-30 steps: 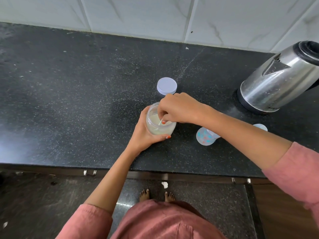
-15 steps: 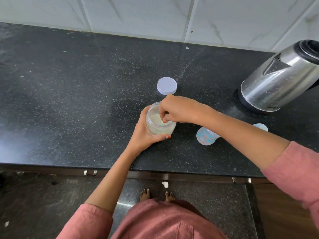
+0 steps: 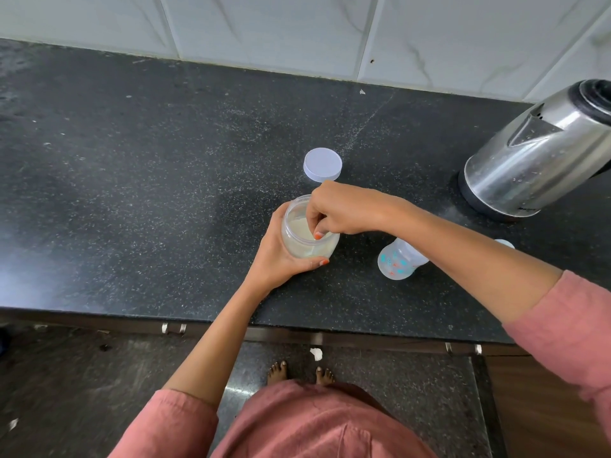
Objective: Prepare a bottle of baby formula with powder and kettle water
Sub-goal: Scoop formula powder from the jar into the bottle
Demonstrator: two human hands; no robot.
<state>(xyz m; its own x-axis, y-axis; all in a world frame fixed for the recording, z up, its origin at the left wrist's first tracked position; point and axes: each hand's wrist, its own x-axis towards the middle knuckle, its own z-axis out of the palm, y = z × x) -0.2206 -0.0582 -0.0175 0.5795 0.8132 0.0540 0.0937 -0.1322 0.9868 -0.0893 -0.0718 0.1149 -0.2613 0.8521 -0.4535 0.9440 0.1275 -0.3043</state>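
Note:
My left hand [image 3: 276, 261] is wrapped around a clear plastic jar [image 3: 309, 247] of pale formula powder, holding it tilted on the black counter [image 3: 132, 193]. My right hand [image 3: 344, 209] reaches into the jar's mouth from above, its fingertips pinched on a thin white scoop that is mostly hidden. The jar's white lid [image 3: 322, 164] lies flat just behind the jar. A small baby bottle [image 3: 396, 259] with blue and orange print stands open to the right, partly under my right forearm. The steel kettle [image 3: 535, 153] is at the far right.
A pale round bottle cap [image 3: 505, 242] peeks out behind my right forearm. The tiled wall [image 3: 297, 28] backs the counter. The counter's front edge [image 3: 99, 314] runs above drawer handles, with the floor and bare feet below.
My right hand's fingers have dipped a little lower into the jar, so less of the white scoop handle shows. The jar, bottle, lid and kettle have stayed in place.

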